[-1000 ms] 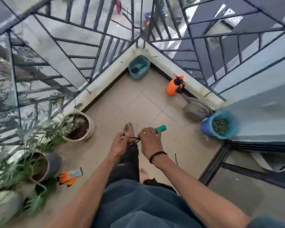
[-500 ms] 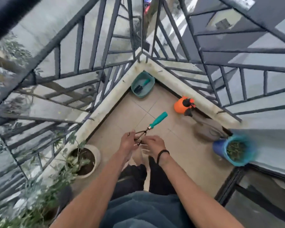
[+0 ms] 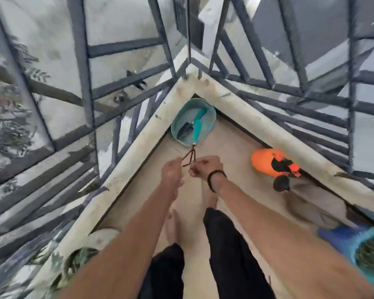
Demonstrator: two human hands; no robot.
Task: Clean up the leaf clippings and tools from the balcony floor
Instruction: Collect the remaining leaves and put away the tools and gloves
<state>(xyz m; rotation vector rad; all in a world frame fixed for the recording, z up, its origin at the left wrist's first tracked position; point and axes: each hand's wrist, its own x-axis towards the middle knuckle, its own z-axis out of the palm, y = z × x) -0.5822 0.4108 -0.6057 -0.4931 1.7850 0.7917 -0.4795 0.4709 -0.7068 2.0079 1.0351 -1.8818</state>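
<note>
The right hand (image 3: 204, 167) keeps its grip pinched on the prongs of the hand rake (image 3: 192, 145), the teal handle aimed toward twelve o'clock so it can drop into the teal tub (image 3: 211, 117) in the corner, beside a trowel (image 3: 187, 130). The left hand (image 3: 172, 172) steadies the prongs; whether it truly grasps them I cannot tell.

Mostly plastic and painted metal out here

Teal tub (image 3: 211, 117) and orange sprayer (image 3: 266, 161) look like smooth plastic, railing (image 3: 82, 67) is matt grey metal, floor tiles (image 3: 231, 147) matt beige.
</note>
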